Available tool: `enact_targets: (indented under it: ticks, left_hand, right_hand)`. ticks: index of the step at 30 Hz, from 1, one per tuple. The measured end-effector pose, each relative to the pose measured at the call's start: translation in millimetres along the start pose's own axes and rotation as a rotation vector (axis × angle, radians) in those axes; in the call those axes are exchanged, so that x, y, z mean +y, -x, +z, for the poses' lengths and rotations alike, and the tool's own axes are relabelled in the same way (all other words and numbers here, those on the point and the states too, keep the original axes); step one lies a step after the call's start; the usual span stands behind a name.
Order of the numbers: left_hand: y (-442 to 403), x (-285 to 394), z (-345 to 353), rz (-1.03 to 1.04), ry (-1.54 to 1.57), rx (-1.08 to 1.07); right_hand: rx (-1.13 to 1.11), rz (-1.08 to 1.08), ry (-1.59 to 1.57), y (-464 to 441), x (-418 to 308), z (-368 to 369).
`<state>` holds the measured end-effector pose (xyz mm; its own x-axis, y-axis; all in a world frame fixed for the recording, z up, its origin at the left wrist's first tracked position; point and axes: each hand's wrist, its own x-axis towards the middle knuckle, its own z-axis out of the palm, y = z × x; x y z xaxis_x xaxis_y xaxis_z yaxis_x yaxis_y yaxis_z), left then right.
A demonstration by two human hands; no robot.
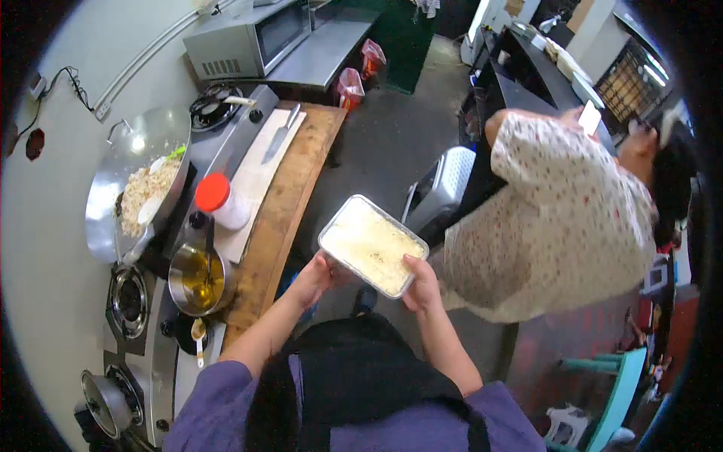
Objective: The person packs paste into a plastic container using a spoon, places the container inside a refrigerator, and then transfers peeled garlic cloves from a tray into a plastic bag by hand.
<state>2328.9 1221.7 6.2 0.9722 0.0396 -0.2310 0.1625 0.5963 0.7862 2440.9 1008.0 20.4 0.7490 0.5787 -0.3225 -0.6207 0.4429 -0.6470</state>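
Observation:
Out in front of my body I hold a rectangular foil tray (392, 221) filled with a pale yellow, grated-looking food (365, 237). A small patch of dark specks shows near the middle of its surface. My left hand (316, 279) grips the tray's lower left side, with its fingers partly hidden underneath. On the lower right side, my right hand (422, 285) is closed on the edge, thumb on the rim. The tray is over the floor, between the wooden counter (282, 218) and a person in a speckled shirt (557, 218).
At left, a large wok (102, 203) holds fried rice (147, 188). Close by are a pot of yellow oil (175, 282), a red-lidded jar (213, 193) and a knife (282, 135). A microwave (226, 56) stands farther back. The person is close on my right.

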Motion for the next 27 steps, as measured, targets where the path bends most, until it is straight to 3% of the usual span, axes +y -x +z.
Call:
enact_targets:
  ticks: [6,17,27]
  left_hand:
    - [-84,12,-5,-0.18,0.211,0.423]
    - [-204,91,-62,-0.129,0.051,0.488]
    - [-316,158,-133,0.017,0.145,0.604]
  right_hand:
    - [-0.013,-0.073,-0.033,-136,-56,11]
    - [0.107,-0.201,-0.08,-348,-105,50]
    - [0.163,-0.339,-0.149,-513,-177,61]
